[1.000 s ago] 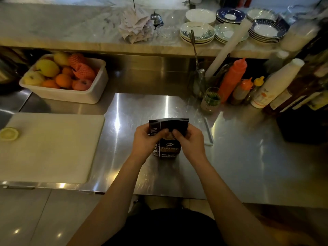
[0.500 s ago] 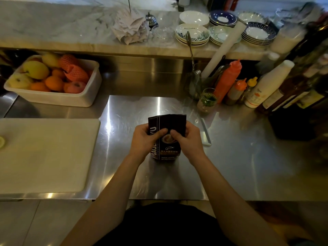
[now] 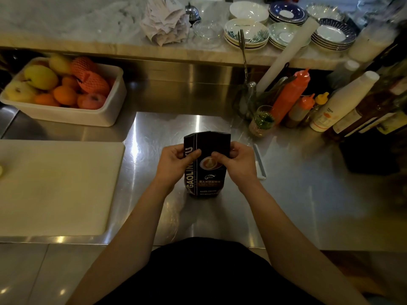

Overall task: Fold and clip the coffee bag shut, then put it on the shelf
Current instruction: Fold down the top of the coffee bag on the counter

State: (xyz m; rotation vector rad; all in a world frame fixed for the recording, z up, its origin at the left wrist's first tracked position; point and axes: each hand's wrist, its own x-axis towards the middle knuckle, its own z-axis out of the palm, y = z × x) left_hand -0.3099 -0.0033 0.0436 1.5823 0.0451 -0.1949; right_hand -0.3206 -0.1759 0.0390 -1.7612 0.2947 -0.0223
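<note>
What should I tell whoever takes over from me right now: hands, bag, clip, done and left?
Left hand: pinching the coffee bag on its upper left edge.
Right hand: pinching the upper right edge.
The bag stands upright on the steel counter, in front of the person, its top flattened but not clearly folded over.
The pale clip lies loose on the counter just right of the right hand.
Done: bag gripped and top pressed flat. Left: fold the top down, fit the clip, carry it to the shelf, probably the marble ledge behind.

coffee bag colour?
Black coffee bag with white lettering and a coffee-cup picture; head view.
</note>
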